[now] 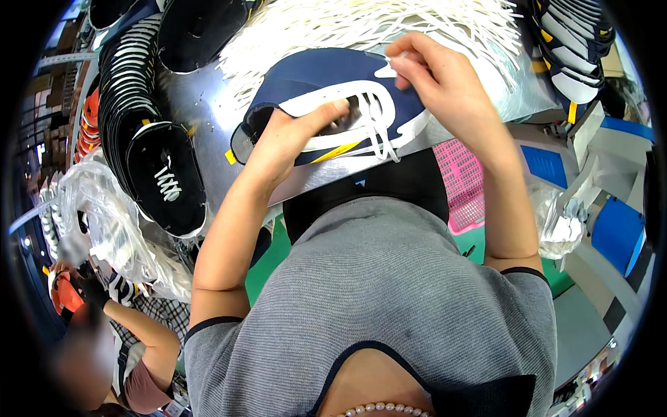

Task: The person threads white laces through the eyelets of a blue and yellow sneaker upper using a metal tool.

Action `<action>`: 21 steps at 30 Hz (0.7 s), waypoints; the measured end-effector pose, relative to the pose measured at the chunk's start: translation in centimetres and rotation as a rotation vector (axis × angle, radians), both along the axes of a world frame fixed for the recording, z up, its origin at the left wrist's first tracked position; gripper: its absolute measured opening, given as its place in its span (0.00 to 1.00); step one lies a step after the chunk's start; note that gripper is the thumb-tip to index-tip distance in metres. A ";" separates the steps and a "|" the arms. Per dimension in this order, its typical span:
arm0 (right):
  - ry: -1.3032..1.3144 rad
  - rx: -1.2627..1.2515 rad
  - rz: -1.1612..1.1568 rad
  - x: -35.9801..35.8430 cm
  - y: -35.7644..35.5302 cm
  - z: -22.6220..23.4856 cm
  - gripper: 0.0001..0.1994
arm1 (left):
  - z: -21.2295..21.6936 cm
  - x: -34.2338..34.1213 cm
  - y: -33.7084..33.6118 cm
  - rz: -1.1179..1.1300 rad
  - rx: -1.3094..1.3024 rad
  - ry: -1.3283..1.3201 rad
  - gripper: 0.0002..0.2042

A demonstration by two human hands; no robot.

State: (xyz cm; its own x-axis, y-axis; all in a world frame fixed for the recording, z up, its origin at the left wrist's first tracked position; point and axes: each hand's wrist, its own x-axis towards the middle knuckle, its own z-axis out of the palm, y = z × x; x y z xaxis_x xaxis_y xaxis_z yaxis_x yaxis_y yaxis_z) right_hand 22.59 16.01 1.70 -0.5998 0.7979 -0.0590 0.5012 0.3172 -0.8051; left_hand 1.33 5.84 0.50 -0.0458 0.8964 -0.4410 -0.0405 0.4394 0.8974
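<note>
A navy shoe upper with a white eyelet panel and a yellow strip lies on its side on the metal tabletop in front of me. My left hand grips it at the collar, thumb over the white panel and the other fingers hidden inside. A white shoelace crosses the eyelets in several rows, with its ends hanging toward the table's near edge. Above the far side of the upper, my right hand is closed in a pinch. What sits between its fingertips is too small to make out.
Loose white laces are heaped behind the shoe upper. Long stacks of dark shoe uppers line the left, and another stack stands far right. A pink basket is below the table edge. At lower left, another person handles an orange shoe.
</note>
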 end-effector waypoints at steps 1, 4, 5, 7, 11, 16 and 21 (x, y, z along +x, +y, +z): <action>0.240 -0.124 -0.072 -0.6 -0.2 -2.1 0.09 | 0.6 0.9 0.1 -0.027 0.025 0.066 0.10; 0.442 0.046 -0.182 -2.3 -2.6 -5.0 0.09 | 0.3 1.9 0.3 0.053 -0.009 0.048 0.17; 0.427 0.101 -0.174 -2.6 -2.6 -5.3 0.09 | -0.3 2.0 0.5 0.093 0.094 0.173 0.15; 0.413 0.150 -0.165 -3.0 -2.6 -5.4 0.09 | -0.7 2.2 1.4 0.119 0.208 0.265 0.14; 0.138 0.237 -0.273 -3.8 -2.4 -5.7 0.11 | 1.5 0.7 1.1 -0.095 -0.099 -0.080 0.13; 0.058 0.317 -0.407 -4.0 -2.3 -6.5 0.11 | 10.2 -5.9 -4.0 0.170 0.487 -0.869 0.07; 0.040 0.345 -0.430 -4.4 -2.2 -6.4 0.11 | 9.7 -3.7 -5.5 0.326 0.502 -0.641 0.04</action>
State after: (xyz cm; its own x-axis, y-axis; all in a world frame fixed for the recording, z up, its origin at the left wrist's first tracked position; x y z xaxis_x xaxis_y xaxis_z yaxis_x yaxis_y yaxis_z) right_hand 18.15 13.84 -4.66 -0.2115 0.9406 0.2657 0.6147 0.3394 -0.7120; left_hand -2.33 0.32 10.25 -0.2125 0.9768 -0.0264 -0.6577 -0.1230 0.7431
